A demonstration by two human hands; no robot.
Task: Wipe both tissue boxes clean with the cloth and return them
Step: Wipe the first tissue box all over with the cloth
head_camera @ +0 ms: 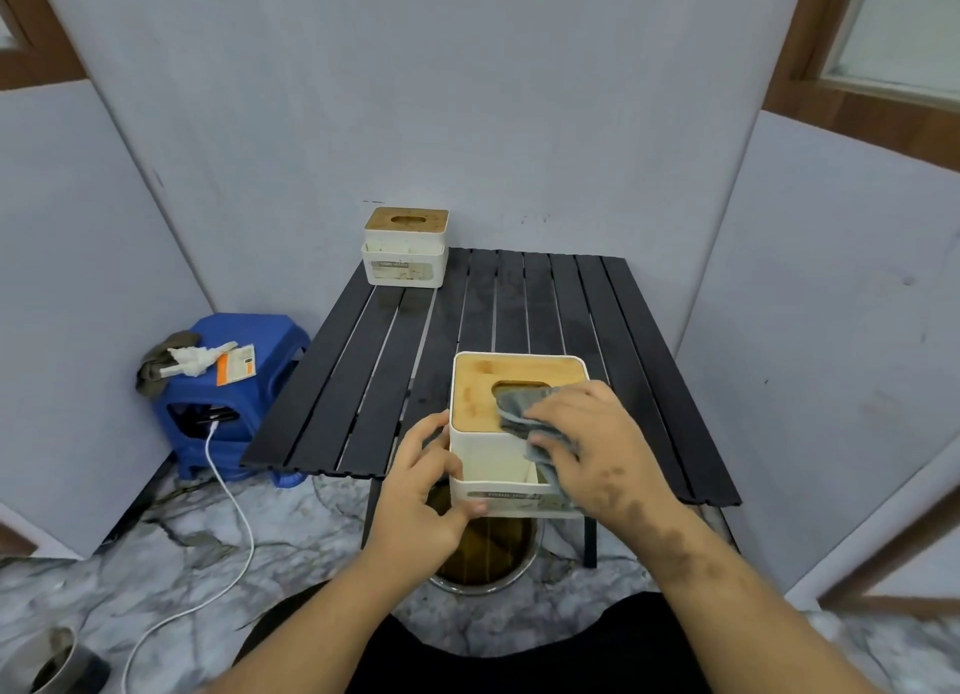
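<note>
1. Floor of grey marble pattern [291, 527] is lying under everything, and a white cable [228, 490] is running over it up to a blue stool [228, 402] on the left.
2. On the stool, a dark rag [161, 366], some white crumpled paper [195, 359] and an orange-and-white packet [236, 364] are lying together.
3. The black slatted bench [363, 371] is standing to the right of the stool, against the grey wall.
4. The far tissue box [405, 249], white with a wooden lid, is sitting at the back left corner of the bench, and no hand is touching it.
5. The left hand [423, 485] is holding the near tissue box [493, 459] at its left side; its grip is clamped, with the fingers curled on the side and the thumb on the front lower edge.
6. The near tissue box is standing upright at the front edge of the bench.
7. A round metal basin [488, 563] is sitting on the floor under that edge.
8. The right hand [587, 444] is pressing the grey cloth [519, 412] on the wooden lid and front right corner; its fingers are lying rather flat, not closing.
</note>
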